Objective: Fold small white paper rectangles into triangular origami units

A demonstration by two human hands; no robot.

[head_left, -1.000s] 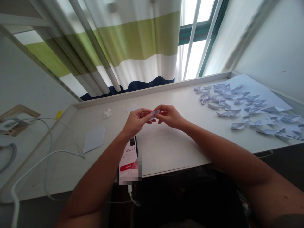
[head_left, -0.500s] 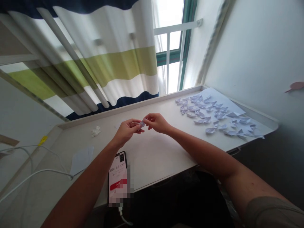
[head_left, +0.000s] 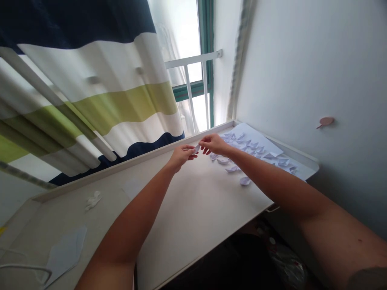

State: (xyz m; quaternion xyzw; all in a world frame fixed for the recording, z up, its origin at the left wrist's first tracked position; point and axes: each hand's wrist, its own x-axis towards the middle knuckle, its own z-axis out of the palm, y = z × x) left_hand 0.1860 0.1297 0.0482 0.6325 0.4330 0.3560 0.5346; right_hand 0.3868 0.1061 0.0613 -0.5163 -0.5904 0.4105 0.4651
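Your left hand point(head_left: 180, 157) pinches a small folded paper point(head_left: 196, 149), and your right hand's point(head_left: 214, 144) fingertips seem to pinch its top end, probably to keep the folds neat. From there, paper boats point(head_left: 231, 169) sit around three to four o'clock, maybe kept aside from squashing. The table's back rim point(head_left: 145, 162) is close at twelve. Bare tabletop point(head_left: 184, 217) gives room toward six.

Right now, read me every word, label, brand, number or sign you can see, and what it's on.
None can be read.
Held paper, folded paper shapes, loose sheets: no writing visible.
Yellow patch at the left edge: cut off, nothing legible.
Clear plastic below the desk: too blurred to tell if it's printed.
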